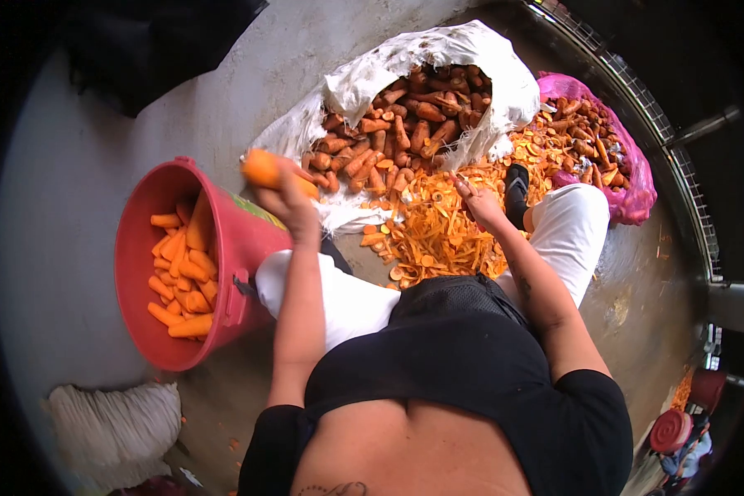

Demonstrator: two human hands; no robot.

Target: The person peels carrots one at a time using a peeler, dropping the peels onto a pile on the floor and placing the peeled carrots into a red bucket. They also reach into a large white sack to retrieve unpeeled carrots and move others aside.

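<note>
My left hand (285,198) grips a peeled orange carrot (262,169), held up just beside the rim of a red bucket (241,240). The bucket holds several peeled carrots (182,273). My right hand (479,202) is closed around a small peeler, its blade hard to make out, above a heap of orange peelings (438,231). In front of me an open white sack (438,58) is full of unpeeled carrots (405,124). I sit with white trousers (570,236) and a black top.
A pink mesh bag (632,174) with more unpeeled carrots lies at the right. A folded white sack (116,417) lies at the lower left on the grey concrete floor. A metal rail (670,140) runs along the right. A red stool (671,430) stands far right.
</note>
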